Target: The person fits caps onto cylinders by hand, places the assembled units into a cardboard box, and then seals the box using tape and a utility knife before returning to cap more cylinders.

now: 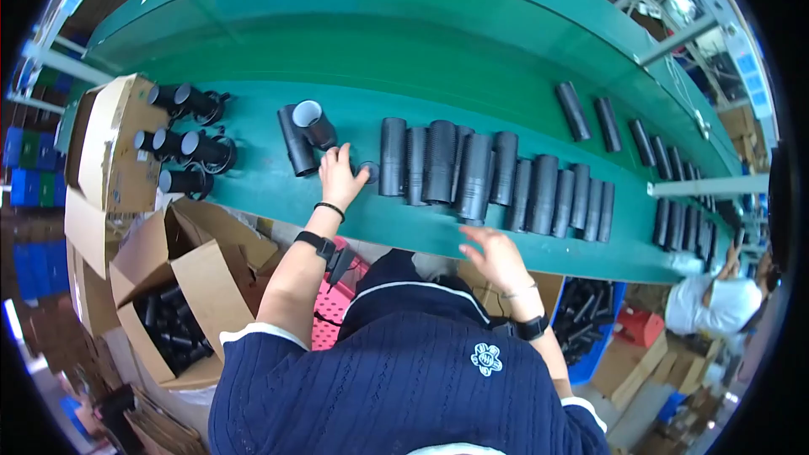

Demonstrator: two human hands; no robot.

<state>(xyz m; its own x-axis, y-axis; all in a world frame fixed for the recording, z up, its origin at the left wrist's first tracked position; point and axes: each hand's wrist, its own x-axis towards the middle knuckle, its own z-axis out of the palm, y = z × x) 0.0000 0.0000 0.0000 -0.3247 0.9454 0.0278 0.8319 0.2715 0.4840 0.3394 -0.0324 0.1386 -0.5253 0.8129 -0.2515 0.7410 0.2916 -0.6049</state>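
My left hand (339, 179) is over the green table, fingers spread. Its fingertips are at the lower end of a tilted black tube (320, 131) with a pale inside, and its thumb is by a small round black piece (368, 171). Another black tube (295, 141) lies just left of these. At the table's front edge, my right hand (495, 254) has its fingers apart and holds nothing. Beyond its fingertips a row of black tubes, some ribbed, lies side by side, with one ribbed tube (439, 162) near the middle.
Black tubes with ring-shaped brackets (209, 152) stand at the left end beside a cardboard box (126, 126). Below are an open carton (139, 320) and a blue bin (607, 341) of black parts. More tubes (573, 109) lie at right, where another person (725, 303) works.
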